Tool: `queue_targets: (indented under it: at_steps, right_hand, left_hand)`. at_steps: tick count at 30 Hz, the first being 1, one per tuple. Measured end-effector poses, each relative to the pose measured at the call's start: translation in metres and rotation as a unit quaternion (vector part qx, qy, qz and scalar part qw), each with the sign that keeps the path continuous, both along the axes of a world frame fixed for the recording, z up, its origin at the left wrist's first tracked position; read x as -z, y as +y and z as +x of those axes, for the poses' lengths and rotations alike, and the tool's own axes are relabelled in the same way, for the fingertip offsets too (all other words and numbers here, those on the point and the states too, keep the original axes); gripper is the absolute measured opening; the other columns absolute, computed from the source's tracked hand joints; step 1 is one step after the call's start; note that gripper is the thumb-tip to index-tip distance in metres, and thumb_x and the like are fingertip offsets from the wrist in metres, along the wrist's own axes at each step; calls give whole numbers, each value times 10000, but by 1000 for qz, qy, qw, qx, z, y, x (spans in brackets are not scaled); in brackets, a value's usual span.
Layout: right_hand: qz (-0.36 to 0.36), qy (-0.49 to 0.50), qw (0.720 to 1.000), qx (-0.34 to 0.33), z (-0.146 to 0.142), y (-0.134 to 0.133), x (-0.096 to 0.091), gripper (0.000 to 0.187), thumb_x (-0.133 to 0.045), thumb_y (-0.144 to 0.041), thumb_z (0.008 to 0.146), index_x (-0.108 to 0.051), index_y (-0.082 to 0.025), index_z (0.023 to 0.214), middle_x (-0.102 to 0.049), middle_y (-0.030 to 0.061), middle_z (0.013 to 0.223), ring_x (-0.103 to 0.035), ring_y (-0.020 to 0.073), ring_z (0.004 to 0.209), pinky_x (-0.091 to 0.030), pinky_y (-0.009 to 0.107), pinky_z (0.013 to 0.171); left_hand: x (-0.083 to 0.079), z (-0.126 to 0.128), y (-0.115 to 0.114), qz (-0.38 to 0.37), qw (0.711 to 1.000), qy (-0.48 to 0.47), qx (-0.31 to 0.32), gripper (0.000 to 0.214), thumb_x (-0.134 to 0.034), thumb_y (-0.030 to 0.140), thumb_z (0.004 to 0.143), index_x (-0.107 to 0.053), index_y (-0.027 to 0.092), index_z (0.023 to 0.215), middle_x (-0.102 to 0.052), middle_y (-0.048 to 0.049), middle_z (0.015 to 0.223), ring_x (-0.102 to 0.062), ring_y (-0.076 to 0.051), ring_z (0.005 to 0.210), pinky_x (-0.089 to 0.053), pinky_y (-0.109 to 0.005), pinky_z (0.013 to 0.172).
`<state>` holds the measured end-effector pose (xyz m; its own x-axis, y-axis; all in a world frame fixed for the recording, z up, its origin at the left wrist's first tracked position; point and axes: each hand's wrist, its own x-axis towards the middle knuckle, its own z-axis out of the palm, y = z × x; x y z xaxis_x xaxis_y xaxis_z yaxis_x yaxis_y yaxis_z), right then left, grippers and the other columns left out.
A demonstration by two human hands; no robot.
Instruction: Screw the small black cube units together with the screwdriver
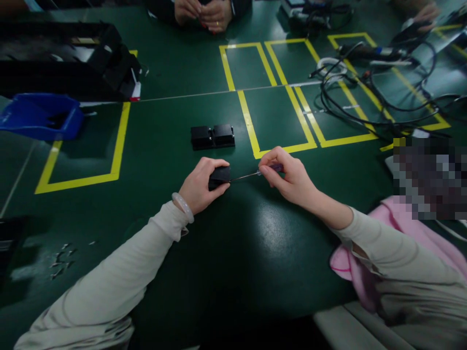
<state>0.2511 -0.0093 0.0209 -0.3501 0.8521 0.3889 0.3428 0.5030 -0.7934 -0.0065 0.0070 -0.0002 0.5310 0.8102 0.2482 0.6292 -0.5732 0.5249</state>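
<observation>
My left hand [201, 184] is closed around a small black block [220, 176] that rests on the green table [255, 243]. My right hand [288, 176] pinches a thin screwdriver [251, 174] by its purple handle. The metal shaft points left, and its tip meets the right side of the block. A pale bracelet sits on my left wrist. Two more black blocks [212, 136] lie side by side a little farther out on the table, apart from both hands.
Yellow tape rectangles [277, 97] mark the table. A blue bin [42, 116] and black trays [65, 58] stand at the far left, with tangled cables [365, 92] at the far right. Another person's clasped hands [203, 13] rest at the far edge. Small screws [62, 257] lie near left.
</observation>
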Motion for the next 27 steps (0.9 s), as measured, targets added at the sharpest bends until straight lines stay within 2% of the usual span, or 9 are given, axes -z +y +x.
queue_targets:
  at_steps: [4, 7, 13, 18, 24, 27]
  right_hand:
    - [-13, -18, 1000, 0, -6, 1, -10, 84, -553, -278, 973, -516, -215, 930, -527, -66, 669, -511, 76, 576, -386, 236, 579]
    - [-22, -8, 999, 33, -12, 2, -14, 127, -557, -299, 969, -498, -229, 881, -503, -71, 631, -481, 83, 538, -366, 248, 548]
    - [2, 31, 997, 65, -19, 3, -3, 132, -557, -348, 980, -509, -234, 935, -475, -72, 635, -462, 82, 528, -372, 251, 545]
    - [43, 41, 997, 55, -15, 2, 7, 93, -549, -292, 979, -526, -216, 1028, -563, -7, 895, -557, 75, 659, -442, 240, 609]
    - [52, 15, 997, 49, -10, 3, 6, 124, -576, -310, 964, -522, -218, 900, -549, -39, 760, -527, 68, 582, -422, 225, 564]
    - [63, 13, 996, 54, -11, 2, 4, 63, -557, -263, 965, -531, -219, 928, -567, -31, 783, -543, 69, 592, -436, 218, 564]
  left_hand:
    - [0, 0, 0, -7, 1000, -5, 1, 386, -644, 261, 880, -531, 194, 1243, -589, -74, 1188, -589, -245, 1132, -499, -420, 989]
    - [0, 0, 1, -11, 1000, -10, 2, 383, -641, 262, 879, -531, 198, 1240, -591, -74, 1189, -589, -245, 1134, -498, -426, 992]
    - [2, -1, 1, -7, 1000, -13, 7, 390, -648, 253, 878, -525, 199, 1245, -597, -73, 1192, -588, -243, 1132, -498, -422, 989]
    - [2, 0, 1, -3, 1000, -18, 8, 383, -650, 239, 882, -529, 188, 1241, -598, -73, 1188, -585, -237, 1137, -494, -410, 999]
    - [0, 0, 1, -9, 1000, -17, 7, 380, -647, 251, 889, -524, 198, 1245, -594, -68, 1190, -587, -235, 1128, -499, -410, 987]
    - [0, -1, 1, -13, 1000, -16, 7, 381, -647, 258, 890, -521, 206, 1246, -593, -67, 1194, -588, -236, 1128, -500, -413, 985]
